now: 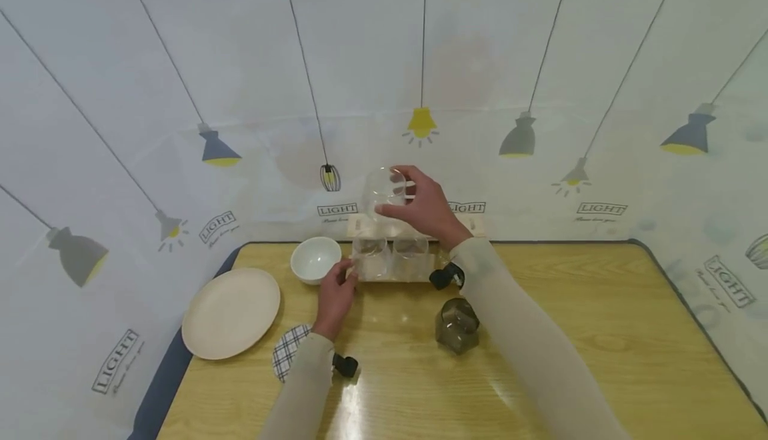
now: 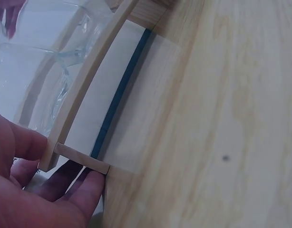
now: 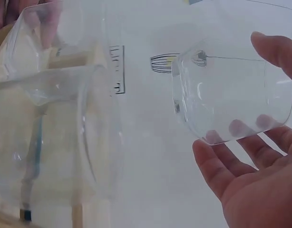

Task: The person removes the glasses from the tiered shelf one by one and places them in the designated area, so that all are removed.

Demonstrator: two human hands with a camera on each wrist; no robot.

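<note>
Readable text: a single word, "LIGHT", dark capitals in a box, printed repeatedly on the pale wall covering (image 1: 366, 47). Six instances, head view: near-left label (image 1: 115, 362), far-left label (image 1: 217, 227), left-of-middle label (image 1: 337, 210), right-of-middle label (image 1: 469, 207), far-right label (image 1: 602, 209), right-side label (image 1: 729, 282). Script line (image 1: 602, 221) beneath: too small to read surely. Right wrist view: boxed print (image 3: 118, 70) sideways, partly visible.

The head view looks forward and down over the whole bench (image 1: 630, 313); the wrist views sit close in, left onto the wooden rack (image 2: 87, 83), right toward a clear cup (image 3: 231, 95). All share the rack.
</note>
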